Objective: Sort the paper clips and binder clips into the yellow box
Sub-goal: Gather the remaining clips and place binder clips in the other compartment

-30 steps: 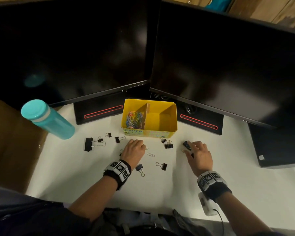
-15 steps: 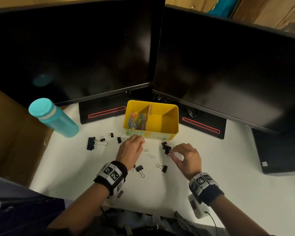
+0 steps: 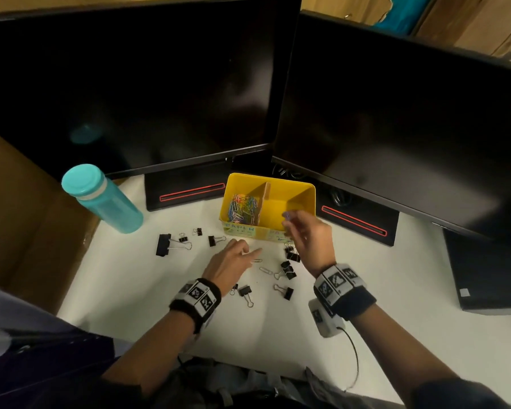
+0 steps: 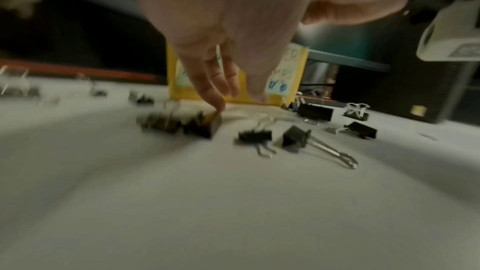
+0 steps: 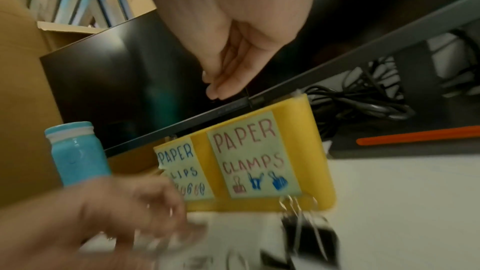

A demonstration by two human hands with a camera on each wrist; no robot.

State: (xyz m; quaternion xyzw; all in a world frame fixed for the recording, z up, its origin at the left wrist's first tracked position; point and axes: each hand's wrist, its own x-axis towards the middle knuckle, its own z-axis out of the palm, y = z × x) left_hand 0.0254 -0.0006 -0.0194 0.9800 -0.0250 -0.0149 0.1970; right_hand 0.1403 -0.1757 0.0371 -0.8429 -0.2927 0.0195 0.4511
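The yellow box (image 3: 303, 191) stands below the two monitors; its left compartment holds several coloured paper clips (image 3: 242, 209). My right hand (image 3: 288, 222) hovers over the front of the right compartment, labelled "PAPER CLAMPS" (image 5: 246, 155), and pinches a small bluish clip (image 3: 286, 215), too blurred to tell its kind. My left hand (image 3: 248, 252) lies low on the desk with fingers stretched out, fingertips (image 4: 218, 106) touching the surface beside a silver paper clip (image 3: 256, 260). Black binder clips (image 3: 288, 270) lie scattered around both hands, and a large one (image 3: 163, 245) sits further left.
A teal bottle (image 3: 106, 202) stands at the back left of the white desk (image 3: 396, 305). Two dark monitors (image 3: 396, 128) rise right behind the box. A black device (image 3: 484, 276) sits at the right, and cardboard (image 3: 18, 216) borders the desk's left edge.
My right hand came in from the right of the desk to the clips in front of the box, then rose over the box with a clip. The left hand stretched its fingers out.
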